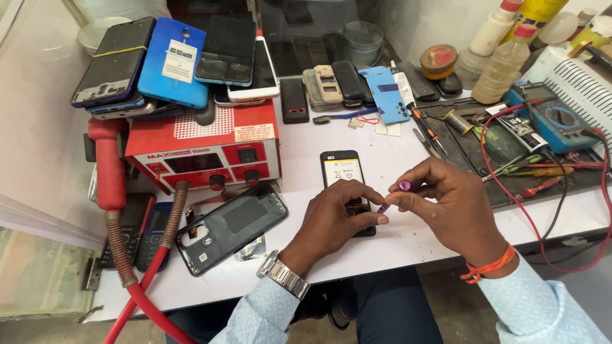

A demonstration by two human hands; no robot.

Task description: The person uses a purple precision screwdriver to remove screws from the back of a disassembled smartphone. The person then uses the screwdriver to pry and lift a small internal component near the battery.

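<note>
Head view: right hand [456,204] pinches purple screwdriver [394,195] over opened phone [346,185].

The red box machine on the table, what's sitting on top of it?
A pile of phones rests on the red box-shaped machine: a black one, a blue-backed one, a dark one, a white-edged one. Phones lower in the pile are mostly covered.

Red rework station [204,150] with stacked phones [175,60] on top, dark back cover [233,223] beside it, blue multimeter [551,121] with red lead at right, bottles [503,60] behind, screwdrivers [542,172] on mat.
</note>
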